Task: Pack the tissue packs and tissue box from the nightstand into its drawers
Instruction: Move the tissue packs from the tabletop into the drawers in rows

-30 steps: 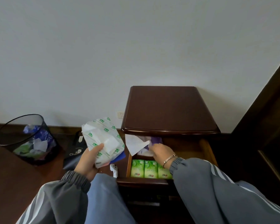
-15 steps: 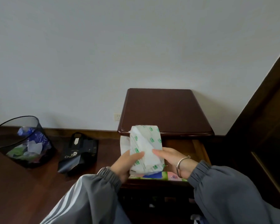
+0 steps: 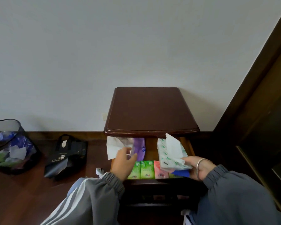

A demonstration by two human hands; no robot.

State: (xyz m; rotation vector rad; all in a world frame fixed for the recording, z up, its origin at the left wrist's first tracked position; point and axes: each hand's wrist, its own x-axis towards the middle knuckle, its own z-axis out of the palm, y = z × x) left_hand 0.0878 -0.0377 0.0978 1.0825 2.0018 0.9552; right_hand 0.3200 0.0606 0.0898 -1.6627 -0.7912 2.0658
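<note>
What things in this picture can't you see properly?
All in the head view:
- Blue thing: mostly under the white tissue pack the right hand holds.
- Purple pack: back end under the nightstand top, front corner behind the left hand.
- Bin: cut off by the picture's left edge.
- Below the open drawer: too dark to tell.

Both sleeved arms are reaching forward, the left grip [image 3: 125,161] hovering loose-fingered while the right grip [image 3: 199,168] is pinching a tissue pack [image 3: 167,153].

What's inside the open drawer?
Purple pack, loose white tissue, green packs and pink pack in front, blue item; right hand holds a white-green pack. Rear of drawer hidden under nightstand top.
</note>
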